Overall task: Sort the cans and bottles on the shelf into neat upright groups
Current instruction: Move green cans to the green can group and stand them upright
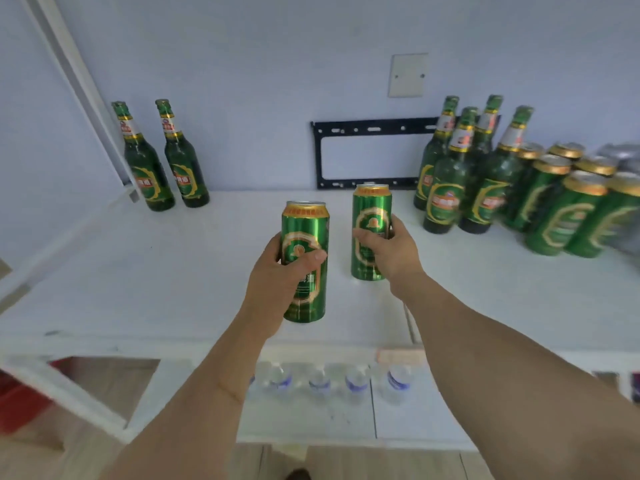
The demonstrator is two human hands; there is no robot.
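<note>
Both forearms reach forward over the white shelf. The left hand wraps the nearer upright green aluminium can; the right hand clasps the farther green can. Far left stand two green glass bottles; far right, bottles and cans cluster.

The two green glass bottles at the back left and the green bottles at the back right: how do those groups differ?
The two green glass bottles at back left stand apart with nothing else near; the green bottles at back right number four, packed tight beside a cluster of gold-topped green cans. Both groups stand upright by the wall, carrying similar labels.
</note>
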